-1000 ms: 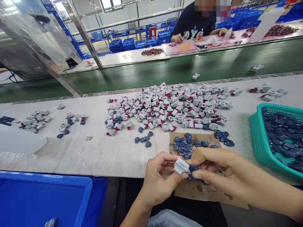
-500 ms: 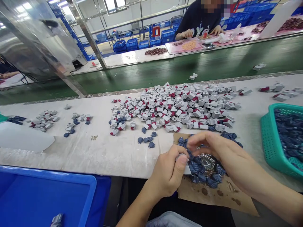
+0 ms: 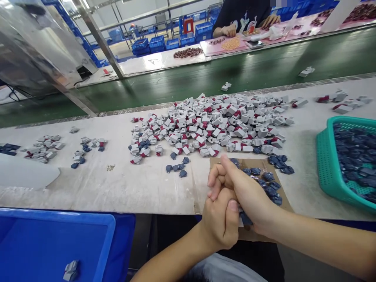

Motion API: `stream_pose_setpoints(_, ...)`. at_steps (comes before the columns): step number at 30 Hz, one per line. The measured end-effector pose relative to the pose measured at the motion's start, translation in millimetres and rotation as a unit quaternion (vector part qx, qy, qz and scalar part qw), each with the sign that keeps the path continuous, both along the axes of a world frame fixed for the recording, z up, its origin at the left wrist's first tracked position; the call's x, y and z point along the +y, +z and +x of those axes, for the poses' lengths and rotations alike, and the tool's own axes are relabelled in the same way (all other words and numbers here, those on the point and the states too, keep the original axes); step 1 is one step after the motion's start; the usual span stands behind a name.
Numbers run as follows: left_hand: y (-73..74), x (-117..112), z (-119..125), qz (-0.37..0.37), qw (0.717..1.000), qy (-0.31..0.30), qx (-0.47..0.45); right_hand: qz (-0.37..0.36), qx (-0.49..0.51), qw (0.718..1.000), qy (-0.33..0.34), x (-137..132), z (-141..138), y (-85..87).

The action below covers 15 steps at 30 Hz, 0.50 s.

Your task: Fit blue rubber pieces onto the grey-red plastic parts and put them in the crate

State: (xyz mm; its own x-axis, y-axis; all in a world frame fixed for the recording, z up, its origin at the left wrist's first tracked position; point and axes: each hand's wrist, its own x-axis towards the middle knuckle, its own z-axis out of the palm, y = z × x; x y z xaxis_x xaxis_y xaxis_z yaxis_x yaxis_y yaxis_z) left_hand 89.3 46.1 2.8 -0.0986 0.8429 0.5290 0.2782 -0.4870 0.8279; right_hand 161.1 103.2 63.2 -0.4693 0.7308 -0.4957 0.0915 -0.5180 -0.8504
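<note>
My left hand [image 3: 221,221] is closed in a fist, thumb folded over the fingers. Whatever lies inside it is hidden. My right hand [image 3: 249,192] presses its palm against that fist, and its bent fingers wrap over the top. Both hands are above a piece of brown cardboard [image 3: 286,199] at the table's front edge. Dark blue rough pieces [image 3: 272,188] lie on the cardboard, partly covered by my hands. Just beyond is a big heap of small light-grey block-shaped parts [image 3: 205,125], many with dark red pieces attached and a few with blue ones.
A green basket [image 3: 326,164] of dark blue pieces stands at the right. At the lower left, a blue bin [image 3: 44,239] holds a grey part [image 3: 71,270]. Smaller groups of grey parts [image 3: 44,149] lie left. Behind runs a green conveyor belt [image 3: 164,84]; a person [image 3: 243,19] works across it.
My right hand has come down and left, from hovering over the blue pieces to pressing on my left fist. The fist has dropped slightly. The whole view has shifted a little.
</note>
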Motion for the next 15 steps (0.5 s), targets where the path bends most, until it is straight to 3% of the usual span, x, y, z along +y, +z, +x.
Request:
stream_pose_setpoints(2, 3.2, -6, 4, -0.08, 0.995, -0.022, -0.056, -0.014, -0.005, 1.0, 0.006, -2, -2, -5.1)
stream_pose_setpoints(4, 10.2, -10, 5, -0.213, 0.962, -0.026, -0.166, -0.034, 0.014, 0.999, 0.0, -1, -5, -7.0)
stream_pose_setpoints(5, 14.4, -12, 4, -0.293, 0.923, -0.035, -0.246, -0.035, 0.031, 0.999, -0.014, 1, -7, -6.2)
stream_pose_setpoints(7, 22.5, -13, -1, -0.429, 0.792, -0.084, -0.427, -0.012, 0.067, 0.996, -0.056, 8, -6, -1.5)
stream_pose_setpoints(9, 28.7, -13, -10, -0.481, 0.66, -0.151, -0.556, 0.035, 0.087, 0.991, -0.094, 18, 6, 3.5)
stream_pose_setpoints(10, 31.0, -12, -16, -0.479, 0.625, -0.174, -0.591, 0.058, 0.085, 0.989, -0.106, 25, 16, 4.0)
stream_pose_setpoints(12, 34.2, -10, -27, -0.449, 0.606, -0.177, -0.632, 0.089, 0.062, 0.986, -0.13, 40, 45, -2.3)
stream_pose_setpoints(15, 36.1, -6, -36, -0.418, 0.598, -0.165, -0.664, 0.113, -0.018, 0.977, -0.179, 66, 93, -32.5)
